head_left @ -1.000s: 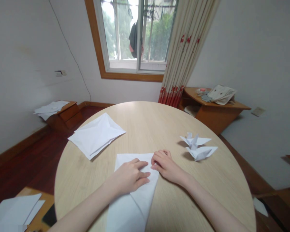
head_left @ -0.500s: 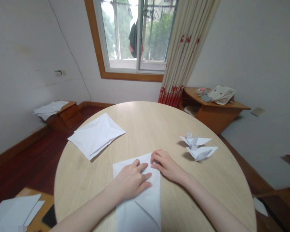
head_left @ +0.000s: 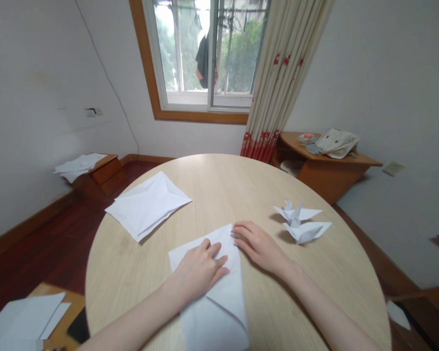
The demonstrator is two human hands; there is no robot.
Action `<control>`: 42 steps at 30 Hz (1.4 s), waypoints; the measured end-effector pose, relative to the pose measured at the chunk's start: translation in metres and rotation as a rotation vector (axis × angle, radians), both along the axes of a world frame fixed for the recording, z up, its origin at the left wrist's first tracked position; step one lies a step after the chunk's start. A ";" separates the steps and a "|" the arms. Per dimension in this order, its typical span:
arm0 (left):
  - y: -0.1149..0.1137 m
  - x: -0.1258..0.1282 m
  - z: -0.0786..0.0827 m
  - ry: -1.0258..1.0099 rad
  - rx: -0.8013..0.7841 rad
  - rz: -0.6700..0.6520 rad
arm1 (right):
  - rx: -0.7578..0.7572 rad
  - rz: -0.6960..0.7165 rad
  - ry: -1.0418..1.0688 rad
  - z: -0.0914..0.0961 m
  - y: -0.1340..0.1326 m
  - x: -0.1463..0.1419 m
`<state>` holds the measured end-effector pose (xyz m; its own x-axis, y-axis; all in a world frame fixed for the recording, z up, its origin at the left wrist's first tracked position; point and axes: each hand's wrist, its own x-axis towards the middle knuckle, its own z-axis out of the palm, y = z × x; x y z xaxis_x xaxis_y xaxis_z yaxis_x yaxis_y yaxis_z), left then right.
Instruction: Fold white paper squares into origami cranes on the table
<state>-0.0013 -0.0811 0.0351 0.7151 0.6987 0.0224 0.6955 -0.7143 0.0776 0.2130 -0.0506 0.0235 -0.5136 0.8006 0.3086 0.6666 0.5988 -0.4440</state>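
A white sheet of paper with a folded flap lies on the round table in front of me, its near end cut off by the bottom of the view. My left hand rests on top of it, palm down, fingers spread. At the sheet's far right corner is my right hand, fingers stretched out and their tips by the paper's edge; whether they press on it I cannot tell. Right of that hand stand two folded paper cranes, close together.
More white sheets lie stacked at the table's left side. Low at the left, papers and a dark flat object rest on a wooden surface. A corner desk holding a bag stands at the back right.
The far end of the sheet has turned slightly to the left. My right hand has shifted a little right, its fingers moving from on the paper to its corner edge.
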 end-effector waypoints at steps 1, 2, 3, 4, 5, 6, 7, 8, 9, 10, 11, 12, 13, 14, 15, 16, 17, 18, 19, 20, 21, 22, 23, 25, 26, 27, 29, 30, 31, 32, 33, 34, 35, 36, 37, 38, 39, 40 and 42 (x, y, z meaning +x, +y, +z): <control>0.000 0.000 0.000 -0.001 -0.001 -0.002 | -0.021 -0.013 -0.022 0.003 -0.001 0.001; 0.000 0.000 0.000 -0.004 -0.001 -0.004 | -0.050 -0.031 -0.053 0.006 -0.002 0.002; 0.000 0.000 0.001 -0.006 -0.003 -0.007 | -0.084 -0.054 -0.092 0.008 -0.004 0.002; 0.000 0.000 0.001 -0.008 -0.005 -0.007 | -0.122 -0.078 -0.136 0.010 -0.005 0.002; 0.000 0.000 0.001 -0.006 -0.009 -0.007 | -0.159 -0.098 -0.180 0.012 -0.007 0.002; 0.000 0.000 0.002 -0.003 -0.013 -0.004 | -0.195 -0.113 -0.219 0.013 -0.008 0.002; 0.000 0.000 0.002 0.000 -0.018 -0.002 | -0.225 -0.121 -0.250 0.014 -0.009 0.002; 0.000 0.000 0.002 0.000 -0.022 0.001 | -0.250 -0.123 -0.273 0.015 -0.010 0.001; 0.001 0.000 0.001 -0.003 -0.025 0.003 | -0.268 -0.123 -0.289 0.015 -0.011 0.001; 0.001 0.000 0.001 -0.009 -0.025 0.003 | -0.281 -0.123 -0.300 0.016 -0.011 0.000; 0.001 0.000 0.001 -0.017 -0.022 0.004 | -0.286 -0.124 -0.310 0.016 -0.011 0.000; 0.001 0.000 0.000 -0.023 -0.019 0.004 | -0.288 -0.126 -0.318 0.016 -0.011 -0.001; 0.001 0.000 0.000 -0.026 -0.018 0.005 | -0.289 -0.130 -0.326 0.016 -0.011 -0.001; 0.001 0.000 0.000 -0.024 -0.020 0.006 | -0.290 -0.134 -0.331 0.015 -0.011 0.000; 0.001 0.000 0.001 -0.019 -0.024 0.009 | -0.293 -0.136 -0.335 0.015 -0.010 0.000; 0.001 0.001 0.001 -0.012 -0.031 0.011 | -0.296 -0.135 -0.335 0.014 -0.010 0.000; 0.001 0.001 0.001 -0.002 -0.039 0.014 | -0.297 -0.134 -0.333 0.014 -0.010 0.000; 0.000 0.002 0.002 0.006 -0.045 0.016 | -0.299 -0.131 -0.333 0.013 -0.010 0.001; 0.000 0.002 0.002 0.011 -0.047 0.019 | -0.298 -0.127 -0.333 0.013 -0.009 0.001; 0.000 0.002 0.002 0.013 -0.046 0.019 | -0.296 -0.124 -0.336 0.013 -0.010 0.000; 0.000 0.002 0.003 0.011 -0.043 0.019 | -0.294 -0.121 -0.343 0.013 -0.010 0.000; 0.000 0.002 0.003 0.006 -0.040 0.018 | -0.293 -0.121 -0.354 0.013 -0.010 -0.001; 0.000 0.002 0.002 -0.001 -0.038 0.018 | -0.292 -0.121 -0.368 0.013 -0.010 -0.002; 0.000 0.002 0.002 -0.007 -0.041 0.017 | -0.276 -0.122 -0.398 0.014 -0.012 -0.004; 0.000 0.002 0.002 -0.007 -0.046 0.018 | -0.260 -0.121 -0.414 0.015 -0.012 -0.005; 0.000 0.002 0.002 -0.006 -0.051 0.019 | -0.242 -0.120 -0.430 0.015 -0.013 -0.006; 0.000 0.002 0.002 -0.004 -0.060 0.021 | -0.205 -0.112 -0.456 0.017 -0.014 -0.008; 0.000 0.002 0.002 -0.006 -0.064 0.021 | -0.192 -0.106 -0.468 0.018 -0.015 -0.009; 0.000 0.002 0.003 -0.008 -0.067 0.022 | -0.184 -0.100 -0.477 0.018 -0.015 -0.009; 0.000 0.002 0.003 -0.009 -0.068 0.022 | -0.179 -0.094 -0.484 0.019 -0.016 -0.010; 0.000 0.002 0.004 -0.009 -0.069 0.022 | -0.175 -0.087 -0.490 0.019 -0.016 -0.010; 0.000 0.002 0.004 -0.006 -0.068 0.021 | -0.172 -0.081 -0.495 0.019 -0.016 -0.010; 0.000 0.002 0.004 -0.002 -0.065 0.020 | -0.168 -0.077 -0.499 0.019 -0.016 -0.009; 0.000 0.002 0.004 0.002 -0.062 0.018 | -0.162 -0.073 -0.504 0.019 -0.015 -0.009; 0.000 0.001 0.004 0.005 -0.057 0.014 | -0.156 -0.071 -0.508 0.019 -0.015 -0.009; -0.001 0.001 0.004 0.006 -0.053 0.008 | -0.151 -0.069 -0.511 0.019 -0.015 -0.008; -0.001 0.001 0.004 0.006 -0.049 0.003 | -0.145 -0.069 -0.512 0.018 -0.014 -0.008; -0.001 0.001 0.004 0.005 -0.044 -0.001 | -0.142 -0.070 -0.511 0.018 -0.013 -0.008; -0.001 0.000 0.004 0.005 -0.039 -0.004 | -0.140 -0.077 -0.511 0.017 -0.012 -0.007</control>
<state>-0.0011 -0.0825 0.0394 0.7180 0.6960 -0.0082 0.6930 -0.7137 0.1019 0.2056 -0.0629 0.0400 -0.5085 0.8576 -0.0773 0.8584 0.4979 -0.1234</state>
